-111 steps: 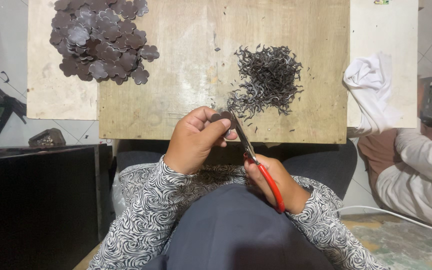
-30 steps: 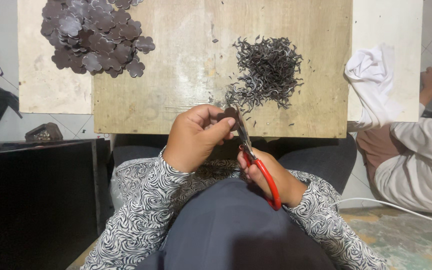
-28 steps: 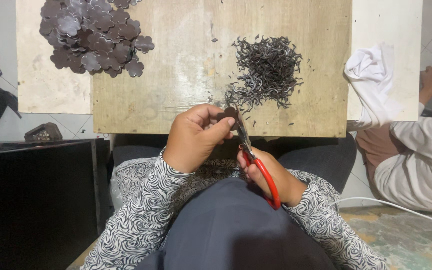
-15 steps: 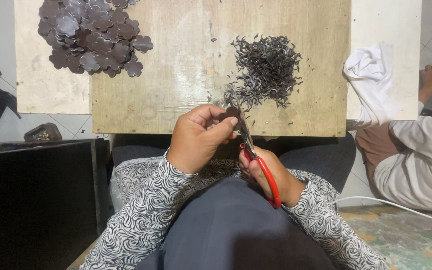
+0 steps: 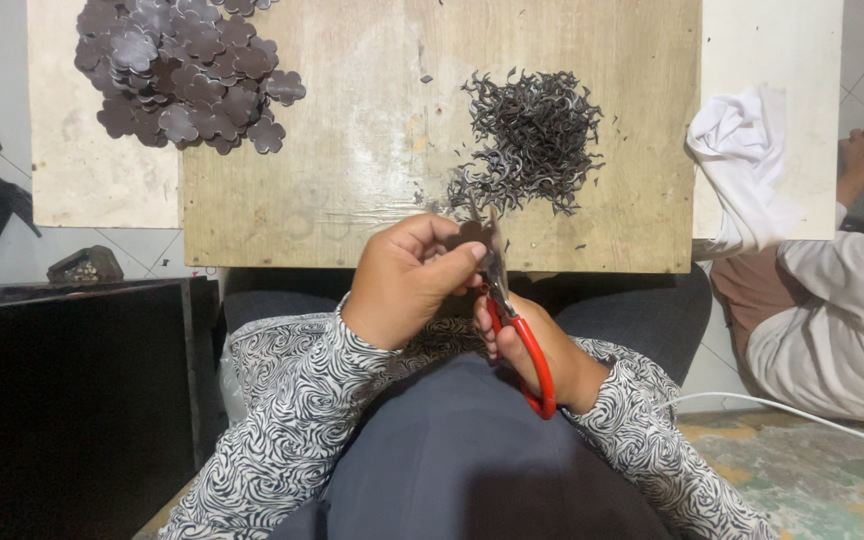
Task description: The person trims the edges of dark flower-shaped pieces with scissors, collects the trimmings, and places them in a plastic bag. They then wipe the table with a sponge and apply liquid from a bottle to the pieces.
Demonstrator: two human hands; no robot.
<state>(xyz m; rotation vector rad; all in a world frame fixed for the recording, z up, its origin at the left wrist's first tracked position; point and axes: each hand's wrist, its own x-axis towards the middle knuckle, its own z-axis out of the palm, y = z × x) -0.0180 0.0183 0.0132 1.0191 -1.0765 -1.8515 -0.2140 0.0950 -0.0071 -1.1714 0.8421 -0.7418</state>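
My left hand [image 5: 404, 280] pinches a small dark flower-shaped piece [image 5: 471, 236] at the near edge of a wooden board [image 5: 352, 150]. My right hand [image 5: 532, 345] grips red-handled scissors [image 5: 512, 320], whose blades point up against that piece. A heap of dark flower-shaped pieces [image 5: 177, 70] lies on the board's far left. A pile of thin curled dark trimmings [image 5: 532, 135] lies just beyond the scissor tips.
A black box-like unit [image 5: 62, 400] stands at my left, with a small dark object [image 5: 84, 265] on the floor behind it. A white cloth [image 5: 742, 170] hangs at the board's right. Another person [image 5: 842, 300] sits at the right, with a hand on a keypad device. A white cable [image 5: 782, 410] crosses the floor.
Both hands have stayed in place at the board's near edge. The scissor blades have shifted slightly against the piece in my left fingers. The person's hand at the right moved a little.
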